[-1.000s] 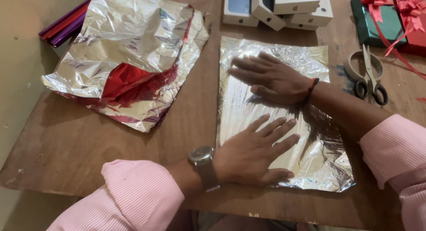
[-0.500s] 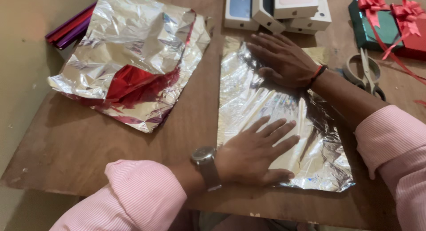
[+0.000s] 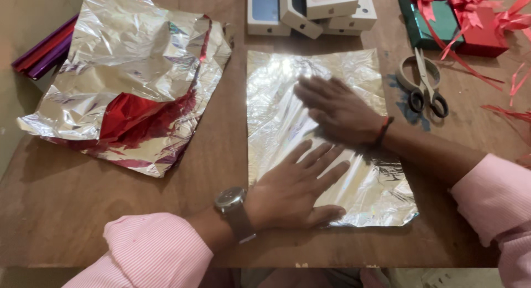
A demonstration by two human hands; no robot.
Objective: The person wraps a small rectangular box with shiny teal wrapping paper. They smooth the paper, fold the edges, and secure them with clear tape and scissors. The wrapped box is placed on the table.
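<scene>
Head view: a flat rectangular sheet of silver foil wrapping paper (image 3: 337, 172) is pressed onto the brown wooden bench (image 3: 221, 149) by both hands, left (image 3: 293, 191) and right (image 3: 337, 108), fingers spread flat.

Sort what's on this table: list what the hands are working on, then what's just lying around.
In hand:
silver foil sheet
left hand
right hand

Lying about:
crumpled silver and red foil
scissors
tape roll
small boxes
wrapped gifts
foil rolls

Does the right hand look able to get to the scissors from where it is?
Probably yes. The right hand lies flat on the silver sheet, and only bare table separates it from the scissors, which rest on a tape roll.
</scene>
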